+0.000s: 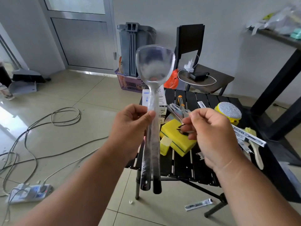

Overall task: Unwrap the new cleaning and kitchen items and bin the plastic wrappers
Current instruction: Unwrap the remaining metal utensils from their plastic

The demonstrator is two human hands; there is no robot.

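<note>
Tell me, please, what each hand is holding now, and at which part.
The left hand holds the wrapped spoon upright by the upper handle, just below the bowl. The right hand is curled; whether it pinches anything cannot be told.

Pale glossy floor tiles (91,95) throughout, crossed by loose cables (53,118) at nine o'clock. Grey-framed door (78,35) at eleven. White wall (228,22) at one, fronted by dark chair (195,51).
</note>
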